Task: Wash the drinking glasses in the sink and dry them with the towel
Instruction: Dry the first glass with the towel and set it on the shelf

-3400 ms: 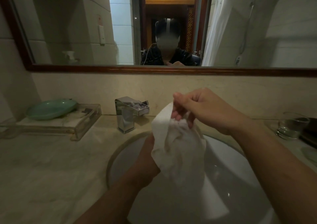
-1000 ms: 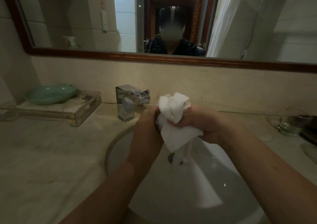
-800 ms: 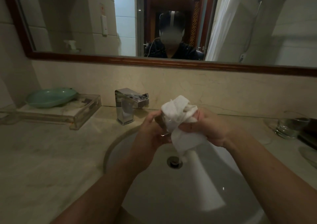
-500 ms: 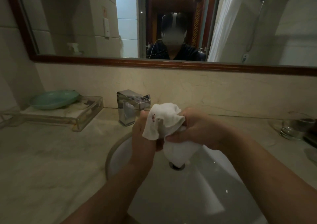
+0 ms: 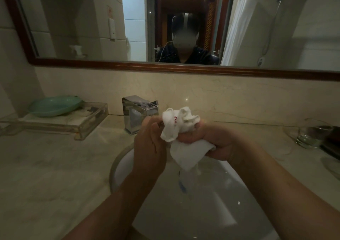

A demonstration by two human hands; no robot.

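drying step: my left hand (image 5: 149,144) and right hand (image 5: 217,142) both closed on the towel (image 5: 182,138); glass inside presumably, hidden. next: set it by the second glass (image 5: 312,135) at 3 o'clock.

Tap (image 5: 137,114) behind sink (image 5: 117,168), dish (image 5: 53,105) on tray (image 5: 88,122) left, glass (image 5: 312,133) far right.
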